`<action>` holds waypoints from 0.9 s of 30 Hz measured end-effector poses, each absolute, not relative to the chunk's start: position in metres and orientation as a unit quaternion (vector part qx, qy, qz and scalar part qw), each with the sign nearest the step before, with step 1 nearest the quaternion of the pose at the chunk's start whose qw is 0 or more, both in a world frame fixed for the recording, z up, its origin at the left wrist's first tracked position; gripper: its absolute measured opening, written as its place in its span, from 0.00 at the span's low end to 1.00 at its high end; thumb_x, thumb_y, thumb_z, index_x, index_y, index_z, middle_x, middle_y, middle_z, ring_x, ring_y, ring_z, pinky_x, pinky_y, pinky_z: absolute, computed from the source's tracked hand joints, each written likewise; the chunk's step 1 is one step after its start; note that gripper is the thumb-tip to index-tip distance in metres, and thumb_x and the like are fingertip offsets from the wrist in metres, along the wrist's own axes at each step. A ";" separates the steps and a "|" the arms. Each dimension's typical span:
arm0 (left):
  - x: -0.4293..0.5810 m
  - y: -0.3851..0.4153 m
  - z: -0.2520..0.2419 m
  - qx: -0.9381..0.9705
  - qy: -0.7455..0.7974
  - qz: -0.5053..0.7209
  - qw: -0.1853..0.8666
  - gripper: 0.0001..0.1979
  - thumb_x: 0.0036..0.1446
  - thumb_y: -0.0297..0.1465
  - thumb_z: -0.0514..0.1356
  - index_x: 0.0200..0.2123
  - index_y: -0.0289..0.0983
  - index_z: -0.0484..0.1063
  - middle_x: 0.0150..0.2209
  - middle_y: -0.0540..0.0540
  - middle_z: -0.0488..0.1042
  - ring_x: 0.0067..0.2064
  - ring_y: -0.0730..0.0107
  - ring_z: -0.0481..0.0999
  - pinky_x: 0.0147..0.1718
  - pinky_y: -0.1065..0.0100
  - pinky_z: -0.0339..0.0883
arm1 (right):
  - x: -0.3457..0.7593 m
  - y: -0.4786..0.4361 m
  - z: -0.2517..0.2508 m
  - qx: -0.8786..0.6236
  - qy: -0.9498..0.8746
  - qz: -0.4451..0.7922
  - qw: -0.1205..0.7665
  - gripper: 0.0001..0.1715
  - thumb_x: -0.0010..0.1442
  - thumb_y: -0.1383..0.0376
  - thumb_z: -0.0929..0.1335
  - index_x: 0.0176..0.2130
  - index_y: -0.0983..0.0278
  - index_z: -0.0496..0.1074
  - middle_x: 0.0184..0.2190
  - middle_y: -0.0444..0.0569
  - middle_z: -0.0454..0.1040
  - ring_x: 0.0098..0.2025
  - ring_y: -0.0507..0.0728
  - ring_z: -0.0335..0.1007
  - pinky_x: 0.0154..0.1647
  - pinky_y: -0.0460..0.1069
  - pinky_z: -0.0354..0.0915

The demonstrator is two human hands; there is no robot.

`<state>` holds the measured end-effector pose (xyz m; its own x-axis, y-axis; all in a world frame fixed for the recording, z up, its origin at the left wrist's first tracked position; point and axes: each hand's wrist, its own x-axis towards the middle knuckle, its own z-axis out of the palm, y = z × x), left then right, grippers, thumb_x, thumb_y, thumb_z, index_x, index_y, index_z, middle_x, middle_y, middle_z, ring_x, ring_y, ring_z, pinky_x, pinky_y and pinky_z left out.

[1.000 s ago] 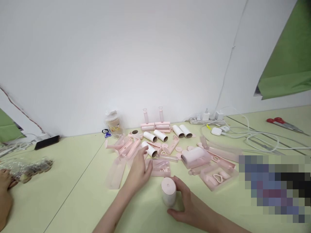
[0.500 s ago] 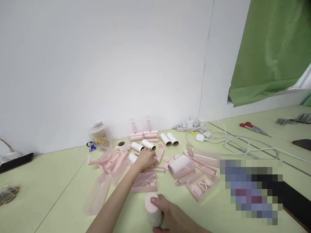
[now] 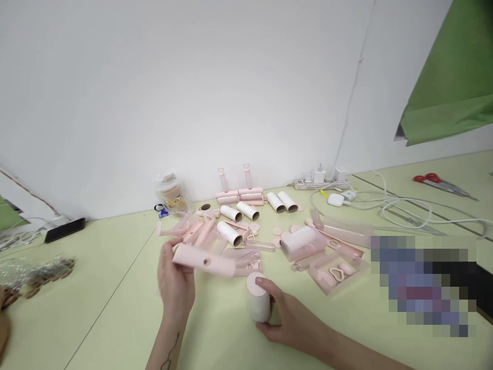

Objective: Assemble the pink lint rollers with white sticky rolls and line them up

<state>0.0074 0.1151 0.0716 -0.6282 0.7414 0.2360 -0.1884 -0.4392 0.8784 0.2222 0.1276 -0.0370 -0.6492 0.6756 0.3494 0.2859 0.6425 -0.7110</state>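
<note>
Left hand [image 3: 175, 280]: grips one end of a pink housing [image 3: 219, 265], raised above the table [image 3: 215, 329].
Right hand [image 3: 285, 311]: grips a white roll [image 3: 260, 307], pink cap [image 3: 254, 284] on its upper end.
White tubes [image 3: 228, 233]: lying on their sides beyond the hands, among loose pink parts [image 3: 197, 231].
Pink tray [image 3: 346, 282]: right of the white roll; contains a rounded triangular ring [image 3: 337, 270].
Power strip [image 3: 308, 184]: near the wall [image 3: 231, 103]; chargers [image 3: 319, 177] inserted.
</note>
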 end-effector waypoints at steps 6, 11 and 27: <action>0.013 0.085 0.069 0.300 0.401 0.774 0.389 0.27 0.41 0.59 0.56 0.26 0.41 0.58 0.16 0.59 0.57 0.14 0.80 0.54 0.11 0.78 0.51 | 0.225 0.128 -0.036 -0.311 -0.832 0.355 0.292 0.43 0.49 0.72 0.66 0.59 0.57 0.45 0.51 0.55 0.68 0.42 0.59 0.71 0.38 0.51 0.68; 0.039 0.098 0.043 0.457 0.315 0.653 0.515 0.25 0.41 0.44 0.66 0.36 0.44 0.55 0.17 0.62 0.53 0.17 0.83 0.49 0.16 0.80 0.46 | 0.227 0.128 -0.027 -0.354 -0.805 0.397 0.265 0.46 0.50 0.69 0.67 0.61 0.59 0.40 0.44 0.54 0.70 0.41 0.61 0.71 0.32 0.51 0.68; 0.055 0.111 0.017 0.366 0.427 0.651 0.510 0.23 0.56 0.47 0.53 0.47 0.36 0.66 0.29 0.48 0.73 0.29 0.71 0.69 0.32 0.69 0.64 | 0.237 0.139 -0.005 -0.393 -0.743 0.433 0.325 0.51 0.48 0.64 0.71 0.60 0.56 0.37 0.46 0.53 0.68 0.41 0.60 0.72 0.41 0.56 0.68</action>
